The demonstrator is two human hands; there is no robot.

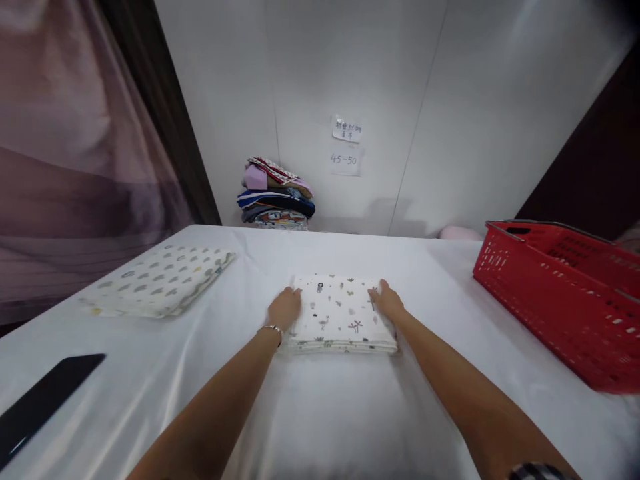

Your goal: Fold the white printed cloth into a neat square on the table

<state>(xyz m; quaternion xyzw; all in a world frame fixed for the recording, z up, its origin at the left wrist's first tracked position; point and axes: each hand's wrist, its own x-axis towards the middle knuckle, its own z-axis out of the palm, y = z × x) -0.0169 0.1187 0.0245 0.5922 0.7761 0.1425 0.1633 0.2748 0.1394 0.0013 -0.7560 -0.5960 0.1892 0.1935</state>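
A folded white cloth with small printed figures (340,315) lies flat on the white-covered table (320,413), straight ahead of me. My left hand (284,308) rests on its left edge, fingers curled over the side. My right hand (386,300) grips the right edge the same way. Both arms reach forward from the bottom of the view. A thin bracelet sits on my left wrist.
Another folded cloth with grey spots (159,280) lies at the left. A stack of folded clothes (276,195) stands against the back wall. A red plastic basket (560,293) sits at the right. A black flat object (45,399) lies at the near left.
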